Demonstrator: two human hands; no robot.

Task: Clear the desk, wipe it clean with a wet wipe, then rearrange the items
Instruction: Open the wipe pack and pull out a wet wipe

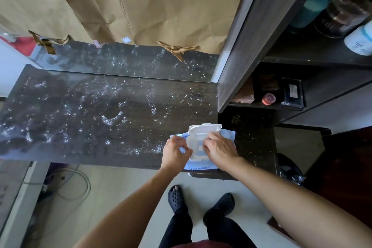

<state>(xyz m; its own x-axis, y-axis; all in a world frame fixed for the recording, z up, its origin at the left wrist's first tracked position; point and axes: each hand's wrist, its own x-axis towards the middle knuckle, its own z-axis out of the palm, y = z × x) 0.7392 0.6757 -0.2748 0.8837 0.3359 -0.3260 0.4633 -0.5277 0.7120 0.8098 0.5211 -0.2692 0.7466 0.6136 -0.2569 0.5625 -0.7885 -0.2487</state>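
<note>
The desk looks cleared yet dust-speckled, so wiping seems unstarted; the wet wipe pack sits at its near right edge, lid up; the left hand pinches the pack, the right hand curls fingers at the opening, any wipe hidden; rearranging remains.

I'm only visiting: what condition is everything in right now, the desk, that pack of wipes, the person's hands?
desk: speckled with white dust, not yet wiped.
wipe pack: lying flat at the desk's front right edge.
lid: flipped open, standing up.
left hand: grips the wipe pack's left side.
right hand: fingers curled at the opening; whether they pinch a wipe is hidden.
</note>
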